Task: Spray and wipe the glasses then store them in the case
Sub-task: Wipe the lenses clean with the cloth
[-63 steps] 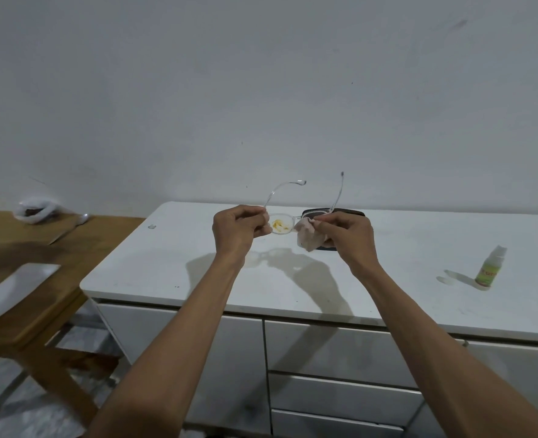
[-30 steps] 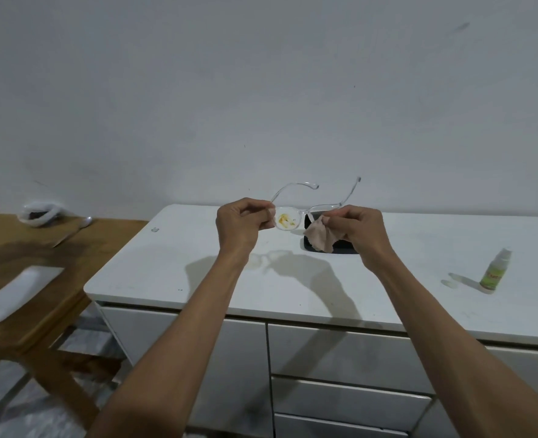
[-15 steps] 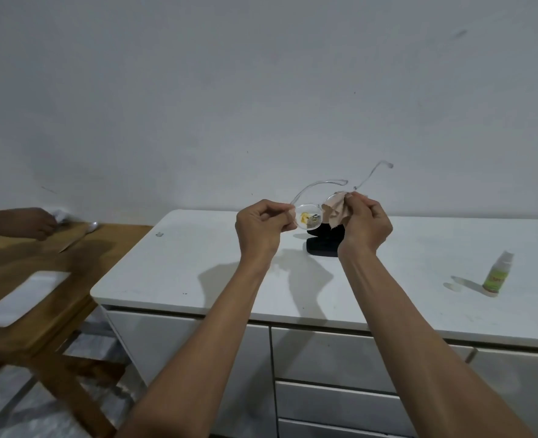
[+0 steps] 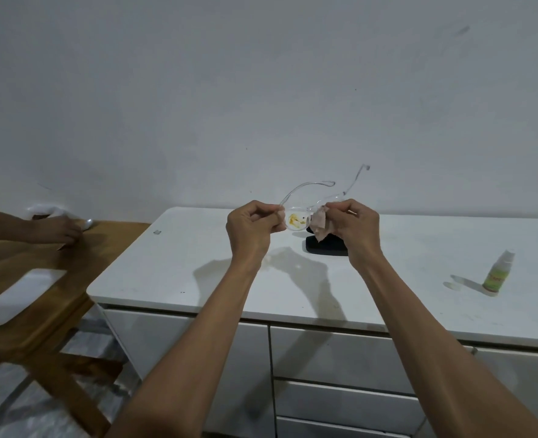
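Wiping in progress: my left hand (image 4: 252, 226) pinches the glasses (image 4: 305, 210) at one end of the front; my right hand (image 4: 354, 227) presses the cloth (image 4: 320, 224) on one lens. Yellow smears remain on the other. Held above the counter (image 4: 198, 263), the front runs left-right, temples pointing away. The case (image 4: 324, 248) awaits; the spray bottle (image 4: 496, 275) stands aside.

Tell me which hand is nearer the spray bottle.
Right. The right hand, holding the cloth at the glasses, is on the side of the spray bottle; the left hand is farther away, beyond the glasses.
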Available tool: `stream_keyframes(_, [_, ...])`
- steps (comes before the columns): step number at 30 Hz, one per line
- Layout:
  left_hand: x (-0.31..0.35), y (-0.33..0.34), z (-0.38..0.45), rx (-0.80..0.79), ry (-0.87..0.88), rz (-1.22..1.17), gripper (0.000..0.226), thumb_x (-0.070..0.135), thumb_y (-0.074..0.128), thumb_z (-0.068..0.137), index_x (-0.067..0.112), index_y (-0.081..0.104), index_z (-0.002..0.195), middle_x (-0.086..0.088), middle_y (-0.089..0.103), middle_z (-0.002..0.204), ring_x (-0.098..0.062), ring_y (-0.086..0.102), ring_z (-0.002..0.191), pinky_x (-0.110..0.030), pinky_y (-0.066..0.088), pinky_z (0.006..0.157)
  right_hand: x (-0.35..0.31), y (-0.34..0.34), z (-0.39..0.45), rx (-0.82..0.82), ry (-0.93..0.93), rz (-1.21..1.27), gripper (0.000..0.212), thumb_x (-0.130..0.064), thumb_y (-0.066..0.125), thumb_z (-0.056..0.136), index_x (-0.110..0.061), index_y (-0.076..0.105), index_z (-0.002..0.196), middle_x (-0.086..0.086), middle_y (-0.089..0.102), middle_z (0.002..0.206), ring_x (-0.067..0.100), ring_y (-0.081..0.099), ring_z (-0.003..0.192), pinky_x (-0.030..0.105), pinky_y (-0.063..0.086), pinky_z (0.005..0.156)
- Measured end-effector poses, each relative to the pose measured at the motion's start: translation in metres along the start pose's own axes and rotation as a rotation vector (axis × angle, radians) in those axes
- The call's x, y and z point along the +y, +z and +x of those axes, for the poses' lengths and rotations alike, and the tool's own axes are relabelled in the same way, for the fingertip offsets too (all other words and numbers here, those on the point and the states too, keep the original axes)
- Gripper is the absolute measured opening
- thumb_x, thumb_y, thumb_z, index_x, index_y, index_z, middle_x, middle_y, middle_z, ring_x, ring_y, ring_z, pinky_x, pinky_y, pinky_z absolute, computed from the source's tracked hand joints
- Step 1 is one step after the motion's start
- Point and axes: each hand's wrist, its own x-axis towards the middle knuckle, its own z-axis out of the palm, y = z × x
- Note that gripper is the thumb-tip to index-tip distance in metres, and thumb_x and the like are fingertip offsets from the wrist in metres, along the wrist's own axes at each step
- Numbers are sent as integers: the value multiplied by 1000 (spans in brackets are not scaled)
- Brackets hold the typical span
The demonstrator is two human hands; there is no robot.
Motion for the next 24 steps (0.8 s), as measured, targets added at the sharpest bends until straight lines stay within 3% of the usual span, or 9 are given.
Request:
stream_keyframes(5, [-2,-11,2,0,-54,30,9,-15,74,79,-8,72,82,-16,76,80,-21,68,60,-27,62,64,-12,-20,-3,-238,47,-202,11,-1,76,86,-6,74,77,6,74,70,20,69,64,39,60,73])
stream_keyframes(7, [-2,-12,3,-11,-61,52,8,-15,74,78,-8,72,81,-17,76,80,-23,67,60,-29,62,65,-16,-24,-5,-255,31,-227,13,1,76,86,-5,72,74,4,74,67,19,68,59,38,58,71])
stream_keyframes(11, [-3,-11,4,-24,-61,91,9,-14,75,77,-6,73,78,-17,77,81,-28,66,63,-32,63,66,-13,-24,-8,-121,7,-186,5,0,77,81,-2,75,77,9,75,68,28,70,62,49,63,77])
stream_keyframes(14, [-2,-11,2,-40,-43,105,7,-13,76,78,-6,73,79,-19,77,83,-27,68,64,-33,63,67,-5,-22,-6,69,-31,-174,10,-8,78,77,-15,78,72,2,77,78,21,73,79,46,60,87])
stream_keyframes(19, [0,-7,-2,-60,-17,94,13,-13,76,78,0,74,75,-24,77,85,-27,69,67,-35,64,70,1,-6,-3,262,-3,50,14,-11,77,79,-21,74,70,-2,77,81,15,71,81,48,60,93])
stream_keyframes(24, [4,4,-6,-75,17,79,6,-13,75,79,-8,72,80,-23,77,87,-26,70,68,-35,64,69,-1,15,-2,409,50,360,21,-5,74,83,-20,67,70,-2,73,84,18,70,85,46,58,94])
